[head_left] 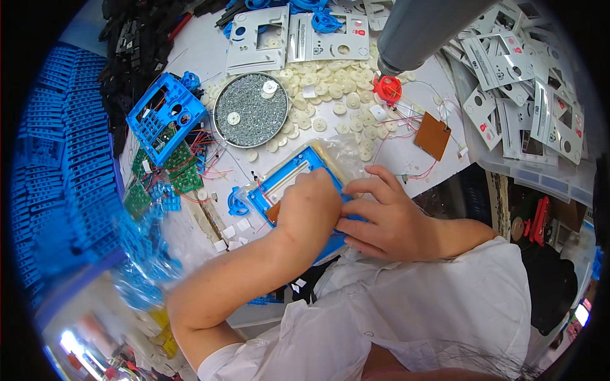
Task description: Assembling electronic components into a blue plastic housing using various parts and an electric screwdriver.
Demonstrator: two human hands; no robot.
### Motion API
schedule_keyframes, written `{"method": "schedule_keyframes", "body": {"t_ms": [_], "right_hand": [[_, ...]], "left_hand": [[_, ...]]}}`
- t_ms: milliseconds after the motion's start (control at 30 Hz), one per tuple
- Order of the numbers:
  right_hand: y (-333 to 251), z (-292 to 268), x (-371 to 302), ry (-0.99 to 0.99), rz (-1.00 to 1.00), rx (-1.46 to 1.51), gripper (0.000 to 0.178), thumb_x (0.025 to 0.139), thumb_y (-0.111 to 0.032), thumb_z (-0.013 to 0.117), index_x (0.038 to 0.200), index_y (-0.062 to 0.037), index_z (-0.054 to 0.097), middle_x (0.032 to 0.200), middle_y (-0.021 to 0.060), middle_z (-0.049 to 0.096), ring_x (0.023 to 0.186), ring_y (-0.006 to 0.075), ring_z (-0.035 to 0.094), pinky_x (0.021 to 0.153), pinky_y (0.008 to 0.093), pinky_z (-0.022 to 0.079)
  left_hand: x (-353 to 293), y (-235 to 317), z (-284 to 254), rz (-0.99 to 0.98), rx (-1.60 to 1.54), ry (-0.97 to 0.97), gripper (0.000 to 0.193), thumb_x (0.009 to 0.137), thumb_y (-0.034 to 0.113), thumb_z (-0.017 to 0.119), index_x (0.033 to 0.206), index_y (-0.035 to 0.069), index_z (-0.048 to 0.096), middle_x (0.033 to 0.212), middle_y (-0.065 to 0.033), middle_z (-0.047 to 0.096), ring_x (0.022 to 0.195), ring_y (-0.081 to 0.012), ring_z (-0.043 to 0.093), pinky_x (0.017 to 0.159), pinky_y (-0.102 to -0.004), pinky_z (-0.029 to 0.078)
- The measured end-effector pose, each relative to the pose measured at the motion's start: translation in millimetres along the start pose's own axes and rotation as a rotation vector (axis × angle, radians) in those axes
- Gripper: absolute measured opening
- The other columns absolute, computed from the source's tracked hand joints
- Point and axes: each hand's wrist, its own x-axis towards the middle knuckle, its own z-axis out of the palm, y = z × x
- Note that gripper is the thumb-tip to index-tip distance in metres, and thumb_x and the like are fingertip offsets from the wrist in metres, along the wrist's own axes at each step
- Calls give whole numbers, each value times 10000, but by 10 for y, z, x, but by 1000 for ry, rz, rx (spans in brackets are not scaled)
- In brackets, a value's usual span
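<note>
A round tray of screws (pixel 236 130) and loose cream discs (pixel 330 101) crowd beyond the blue housing (pixel 259 202); a grey cylinder (pixel 422 28) overhangs the far side. The white surface (pixel 438 82) shows bare patches rightward, up to a clear bin (pixel 559 185). Left hand (pixel 311 200) bends over the housing, right hand (pixel 387 219) touches its edge; either grip's closure, I cannot tell.

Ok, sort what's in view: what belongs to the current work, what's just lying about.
Likely current work:
blue plastic housing, at left hand and right hand
brown panel inside it

Apparently just lying about, untouched:
small metal screws
cream discs
white faceplates
green circuit boards
second blue housing
</note>
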Motion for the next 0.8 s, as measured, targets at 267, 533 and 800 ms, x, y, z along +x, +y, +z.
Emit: {"method": "schedule_keyframes", "body": {"t_ms": [267,533,800], "right_hand": [[147,-37,39,16,18,-10,276,786,-154,824,1047,-98,753,1107,48,671,1151,275,573,1121,586,355],[294,230,233,11,-20,-28,274,786,-139,813,1047,-93,744,1116,60,646,1156,290,561,1104,541,384],[310,431,371,37,-82,-213,229,823,-173,718,1018,-59,754,1052,85,634,1089,295,562,1014,501,438]], "left_hand": [[107,-527,-116,-72,-177,-8,181,802,206,786,863,37,762,885,-184,716,829,-379,726,734,-470,596],[248,-656,-143,-97,-283,-97,128,792,178,771,805,50,774,816,-190,723,823,-393,720,761,-489,584],[184,-548,-102,-29,-200,25,98,791,133,727,804,38,746,814,-193,722,822,-380,730,724,-467,593]]}}
